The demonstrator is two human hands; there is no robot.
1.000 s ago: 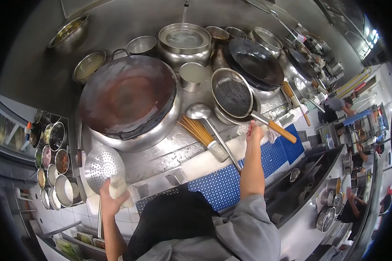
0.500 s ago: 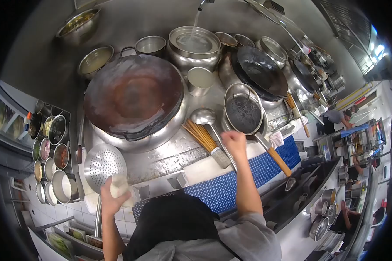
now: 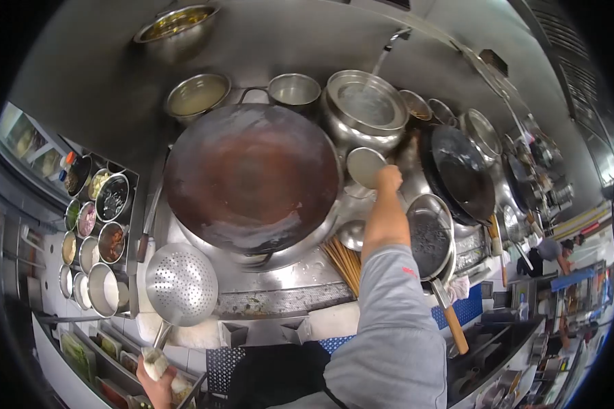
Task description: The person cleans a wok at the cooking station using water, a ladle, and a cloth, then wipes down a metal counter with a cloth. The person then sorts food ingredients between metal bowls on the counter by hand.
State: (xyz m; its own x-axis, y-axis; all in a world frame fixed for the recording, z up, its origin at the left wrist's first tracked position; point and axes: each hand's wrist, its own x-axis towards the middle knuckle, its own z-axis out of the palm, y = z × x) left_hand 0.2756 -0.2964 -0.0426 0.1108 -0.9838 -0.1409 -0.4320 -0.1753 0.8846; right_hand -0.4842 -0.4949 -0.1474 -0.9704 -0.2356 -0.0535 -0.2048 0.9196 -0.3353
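Note:
My right hand (image 3: 389, 178) is closed at the right rim of a small steel pot (image 3: 365, 168) of cloudy liquid, beside the big wok. Down at the lower left, my left hand (image 3: 155, 387) is wrapped round a folded white cloth (image 3: 155, 364). The cloth meets the handle of a perforated skimmer (image 3: 181, 283); whether the fingers grip the handle through it is hidden. A large wok (image 3: 252, 178), reddish brown inside, sits on the steel stove. A ladle (image 3: 352, 234) and a bamboo brush (image 3: 342, 264) lie partly behind my right arm.
Water runs from a tap (image 3: 383, 54) into a wide steel pot (image 3: 368, 102). A strainer (image 3: 430, 235) with a wooden handle and a second wok (image 3: 462, 174) stand right. Several ingredient bowls (image 3: 104, 289) are at left. Other people work at far right.
My right hand has gone from beside the ladle forward to the small pot's rim. My left hand has moved down and back with the cloth, along the skimmer's handle. The view has shifted.

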